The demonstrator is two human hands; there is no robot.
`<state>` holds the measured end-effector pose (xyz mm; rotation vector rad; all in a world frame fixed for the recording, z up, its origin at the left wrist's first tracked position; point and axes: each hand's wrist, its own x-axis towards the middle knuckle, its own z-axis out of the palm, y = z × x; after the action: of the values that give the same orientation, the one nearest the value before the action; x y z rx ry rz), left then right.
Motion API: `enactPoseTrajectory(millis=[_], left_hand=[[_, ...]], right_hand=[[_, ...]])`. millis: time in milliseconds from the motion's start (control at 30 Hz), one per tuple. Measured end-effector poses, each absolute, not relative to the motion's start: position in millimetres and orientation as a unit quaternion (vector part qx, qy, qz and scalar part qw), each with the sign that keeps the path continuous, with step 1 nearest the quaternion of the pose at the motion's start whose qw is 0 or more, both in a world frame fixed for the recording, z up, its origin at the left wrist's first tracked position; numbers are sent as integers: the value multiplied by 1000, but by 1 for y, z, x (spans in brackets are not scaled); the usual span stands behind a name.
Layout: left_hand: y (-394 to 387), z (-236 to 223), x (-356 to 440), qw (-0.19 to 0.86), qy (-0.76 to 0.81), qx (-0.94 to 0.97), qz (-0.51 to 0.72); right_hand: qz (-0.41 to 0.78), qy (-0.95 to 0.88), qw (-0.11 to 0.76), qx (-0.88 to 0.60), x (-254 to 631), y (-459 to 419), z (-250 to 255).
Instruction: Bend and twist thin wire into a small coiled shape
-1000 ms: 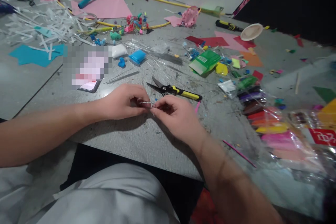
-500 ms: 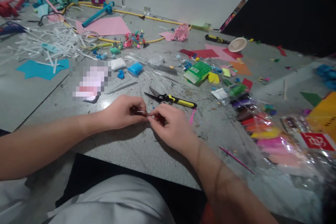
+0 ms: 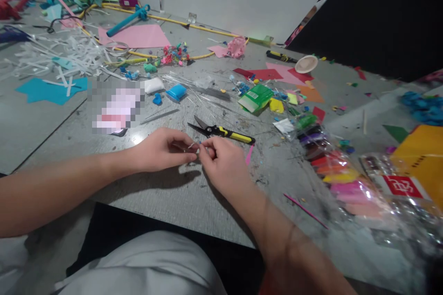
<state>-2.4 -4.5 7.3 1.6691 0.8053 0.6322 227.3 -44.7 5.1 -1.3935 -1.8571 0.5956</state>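
My right hand (image 3: 224, 161) pinches a tiny piece with a bit of blue, joined to a thin, silvery twisted wire (image 3: 194, 146), between thumb and forefinger. The wire reaches into the gap of my left hand (image 3: 162, 150), whose thumb and fingers stand apart around it. Both hands are close together, just above the grey tabletop. Right behind them lie black and yellow snips (image 3: 221, 131) with their blades spread. A narrow pink strip (image 3: 249, 154) rests beside my right hand.
A phone with a blurred screen (image 3: 119, 108) lies left of the snips. Behind are blue (image 3: 176, 92) and white clay packs (image 3: 154, 85), thin wires (image 3: 204, 90) and a green packet (image 3: 256, 97). Plastic-wrapped coloured clay (image 3: 342, 189) and a pink stick (image 3: 304, 210) lie right.
My left thumb and fingers have parted from their pinch, and more of the twisted wire shows. My right hand still pinches its end. The view has shifted slightly.
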Motion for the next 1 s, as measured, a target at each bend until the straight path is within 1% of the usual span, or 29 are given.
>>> enactPoseTrajectory(millis=[133,333,533,633,833,1000], left_hand=[[-2,3,3,646,390,575,316],[1,8,3,687,398,519,315],[1,10,-1,676,402,534,311],[1,11,-2,672,385,555,303],[-3,13,-1,642,381,601,286],[-6,12,-1,611,378,629,298]], right_hand=[[217,-725,399,-518,229,-43,2],[230,-774,415,-420,238,-41,6],[270,-801,424,-324,247,-34,6],[282,-807,419,-306,245,-32,5],[282,-791,428,-333,236,-38,8],[328,-750,432,-379,231,-43,7]])
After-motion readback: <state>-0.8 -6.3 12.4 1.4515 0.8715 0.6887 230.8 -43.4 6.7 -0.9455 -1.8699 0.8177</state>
